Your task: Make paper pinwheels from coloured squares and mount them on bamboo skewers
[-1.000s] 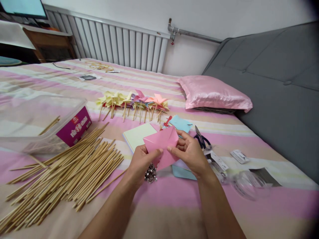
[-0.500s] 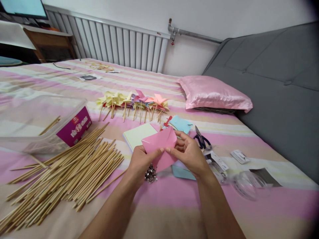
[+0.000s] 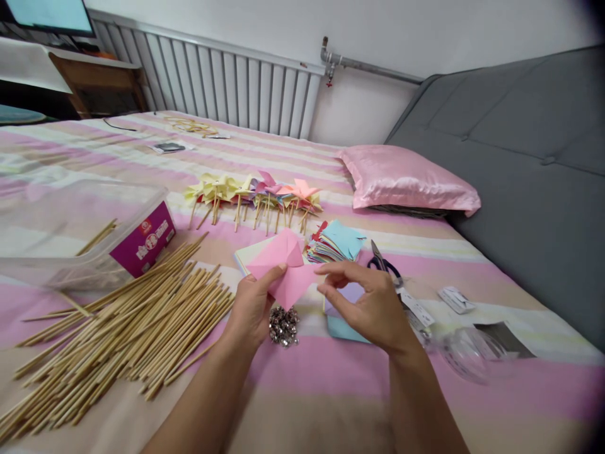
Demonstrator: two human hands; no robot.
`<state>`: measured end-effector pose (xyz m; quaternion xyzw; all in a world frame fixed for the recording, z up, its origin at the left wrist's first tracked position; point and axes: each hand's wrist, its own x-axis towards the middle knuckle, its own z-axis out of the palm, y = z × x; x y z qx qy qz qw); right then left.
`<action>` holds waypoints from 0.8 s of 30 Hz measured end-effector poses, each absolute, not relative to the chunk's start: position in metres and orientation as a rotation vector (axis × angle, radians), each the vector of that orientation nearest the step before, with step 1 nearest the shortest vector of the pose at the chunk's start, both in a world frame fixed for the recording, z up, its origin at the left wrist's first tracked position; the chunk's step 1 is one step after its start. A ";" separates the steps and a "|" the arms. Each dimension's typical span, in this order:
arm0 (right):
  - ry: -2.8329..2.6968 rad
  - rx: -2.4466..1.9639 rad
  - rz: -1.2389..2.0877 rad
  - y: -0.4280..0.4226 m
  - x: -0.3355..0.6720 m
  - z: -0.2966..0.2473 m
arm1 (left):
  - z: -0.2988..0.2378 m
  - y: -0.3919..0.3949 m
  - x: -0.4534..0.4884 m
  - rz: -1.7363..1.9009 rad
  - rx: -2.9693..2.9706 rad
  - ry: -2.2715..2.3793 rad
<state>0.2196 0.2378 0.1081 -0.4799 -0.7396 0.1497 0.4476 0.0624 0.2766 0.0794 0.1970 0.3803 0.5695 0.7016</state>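
My left hand (image 3: 250, 306) pinches a folded pink paper square (image 3: 282, 266) above the striped bedspread. My right hand (image 3: 366, 302) hovers just right of it, fingers curled with thumb and forefinger near the paper's right corner; whether it touches the paper is unclear. Below the paper lies a small heap of shiny metal pins (image 3: 283, 326). A pale yellow sheet (image 3: 246, 256) and a light blue sheet (image 3: 345, 329) rest under my hands.
A big pile of bamboo sticks (image 3: 123, 328) lies at left beside a clear plastic box (image 3: 80, 233). Finished paper pinwheels (image 3: 255, 192) lie in a row behind. A coloured paper stack (image 3: 333, 243), scissors (image 3: 382, 265), a pink pillow (image 3: 406, 180) and a grey headboard (image 3: 520, 164) are at right.
The pink paper has moved left and up with my left hand. My right hand has come off its right side and shifted slightly right, uncovering the coloured paper stack.
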 end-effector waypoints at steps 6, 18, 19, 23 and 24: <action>-1.956 -1.179 0.709 0.242 0.214 0.099 | 0.076 0.279 0.061 1.247 0.382 0.823; -1.886 -1.132 0.723 0.248 0.212 0.093 | 0.080 0.274 0.064 1.210 0.411 0.753; -1.874 -1.129 0.731 0.248 0.212 0.093 | 0.080 0.273 0.064 1.210 0.419 0.741; -1.815 -1.100 0.777 0.248 0.210 0.093 | 0.081 0.271 0.066 1.214 0.469 0.695; -1.800 -1.096 0.787 0.248 0.210 0.093 | 0.081 0.270 0.066 1.223 0.481 0.690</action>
